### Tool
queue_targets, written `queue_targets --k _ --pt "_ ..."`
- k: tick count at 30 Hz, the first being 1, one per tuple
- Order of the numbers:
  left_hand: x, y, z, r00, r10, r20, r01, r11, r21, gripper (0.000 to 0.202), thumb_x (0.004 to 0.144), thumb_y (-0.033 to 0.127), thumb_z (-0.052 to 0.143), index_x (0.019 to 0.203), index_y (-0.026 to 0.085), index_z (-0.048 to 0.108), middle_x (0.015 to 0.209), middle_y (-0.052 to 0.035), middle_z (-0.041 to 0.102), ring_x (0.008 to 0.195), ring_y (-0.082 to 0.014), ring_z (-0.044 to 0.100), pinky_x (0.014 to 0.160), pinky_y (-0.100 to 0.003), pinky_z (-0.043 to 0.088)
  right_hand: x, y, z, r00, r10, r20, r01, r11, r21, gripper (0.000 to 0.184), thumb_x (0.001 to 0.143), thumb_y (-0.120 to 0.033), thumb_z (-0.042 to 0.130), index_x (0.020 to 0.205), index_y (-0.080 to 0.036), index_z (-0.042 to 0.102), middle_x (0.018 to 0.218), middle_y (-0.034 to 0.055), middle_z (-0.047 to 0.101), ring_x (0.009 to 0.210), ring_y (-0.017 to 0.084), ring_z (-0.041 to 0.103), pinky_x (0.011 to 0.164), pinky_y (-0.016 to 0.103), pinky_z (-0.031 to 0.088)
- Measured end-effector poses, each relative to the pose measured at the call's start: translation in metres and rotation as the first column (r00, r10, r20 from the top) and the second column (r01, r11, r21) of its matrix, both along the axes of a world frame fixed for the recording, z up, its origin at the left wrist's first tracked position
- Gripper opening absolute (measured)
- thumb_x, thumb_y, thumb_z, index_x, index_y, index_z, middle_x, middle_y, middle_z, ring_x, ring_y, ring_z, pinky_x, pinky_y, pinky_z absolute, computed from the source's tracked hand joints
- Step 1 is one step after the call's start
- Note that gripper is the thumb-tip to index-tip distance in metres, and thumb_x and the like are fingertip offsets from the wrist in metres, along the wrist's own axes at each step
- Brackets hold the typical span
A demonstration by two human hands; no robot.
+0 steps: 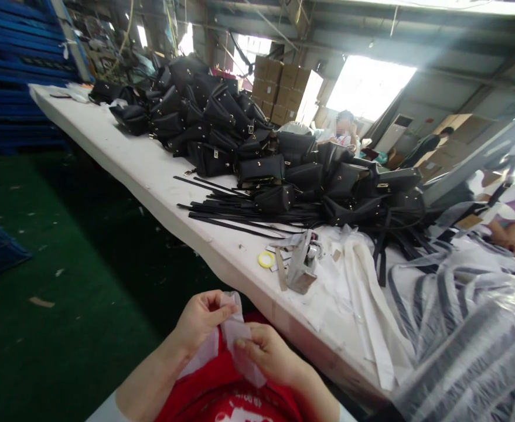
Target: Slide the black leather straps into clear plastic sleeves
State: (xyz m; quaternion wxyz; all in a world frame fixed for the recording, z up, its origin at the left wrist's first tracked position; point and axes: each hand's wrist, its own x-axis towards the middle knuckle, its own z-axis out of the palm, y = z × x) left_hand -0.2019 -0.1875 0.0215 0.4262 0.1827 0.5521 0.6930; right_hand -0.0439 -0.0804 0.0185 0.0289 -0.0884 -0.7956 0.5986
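Both of my hands are in front of my red apron (239,404), close to the table's near edge. Between them is a thin, whitish translucent strip (236,334), perhaps plastic or thin foam sheet. My left hand (201,316) pinches its upper end between thumb and fingers. A little lower and to the right, my right hand (268,351) grips the same strip, thumb on top. Part of the pale material hangs below the fingers and behind my left hand. On the table nearby stand a grey metal tape dispenser (302,266) and a yellow tape ring (266,259).
Black handbags (213,117) are heaped along the white-covered table (160,193). Black straps (235,214) lie before them. Plastic-wrapped pieces (472,340) are piled at right, beside white strips (371,310). Cartons (283,88) stand behind. Other people are at the far side and right.
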Motion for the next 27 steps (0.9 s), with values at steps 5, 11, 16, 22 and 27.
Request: queue_targets --k 5,11,16,22,27 --pt "-0.003 -0.001 0.001 0.991 -0.131 0.019 0.13 0.989 0.071 0.038 0.064 0.045 0.086 0.078 0.013 0.073 0.073 -0.0059 0.072 0.067 -0.0179 0.064 0.064 -0.027 0.052 0.004 0.007 -0.007 0.993 -0.113 -0.044 0.109 0.99 -0.087 0.038 0.097 -0.046 0.049 0.084 -0.017 0.071 0.08 0.0036 0.059 0.072 0.016 0.053 0.067 0.028 0.043" --pt "-0.001 -0.005 -0.008 0.976 -0.085 -0.2 0.075 0.996 -0.055 0.035 0.064 0.043 0.085 0.062 0.013 0.066 0.06 -0.0021 0.066 0.056 -0.0144 0.059 0.054 -0.023 0.046 0.01 0.009 -0.005 0.996 -0.08 -0.044 0.078 0.995 -0.059 0.037 0.097 -0.043 0.049 0.081 -0.017 0.069 0.081 0.0043 0.06 0.075 0.017 0.054 0.072 0.029 0.044" --pt "0.004 -0.001 -0.012 0.989 -0.059 -0.137 0.054 0.998 -0.036 0.037 0.062 0.041 0.086 0.058 0.015 0.059 0.054 0.001 0.062 0.05 -0.0131 0.056 0.05 -0.023 0.045 0.01 0.004 -0.008 0.993 -0.109 -0.035 0.105 0.988 -0.115 0.033 0.096 -0.044 0.05 0.087 -0.019 0.07 0.086 0.0047 0.063 0.077 0.018 0.056 0.073 0.03 0.046" --pt "0.009 -0.004 -0.008 0.857 0.188 -0.48 -0.161 0.982 0.097 0.033 0.077 0.036 0.075 0.102 0.017 0.063 0.106 -0.0101 0.068 0.096 -0.0233 0.067 0.087 -0.037 0.055 0.01 0.011 -0.012 0.965 -0.251 -0.083 0.243 0.966 -0.089 0.037 0.095 -0.047 0.051 0.086 -0.019 0.073 0.089 0.0063 0.069 0.085 0.02 0.062 0.082 0.032 0.049" --pt "0.018 -0.012 -0.002 0.694 -0.066 -0.716 0.044 0.998 -0.049 0.024 0.082 0.039 0.069 0.097 0.021 0.073 0.135 -0.0135 0.055 0.125 -0.0312 0.054 0.109 -0.046 0.043 0.014 0.016 -0.009 0.967 -0.227 -0.115 0.23 0.973 0.018 0.034 0.097 -0.04 0.051 0.084 -0.018 0.072 0.088 0.0058 0.068 0.083 0.018 0.062 0.078 0.03 0.049"
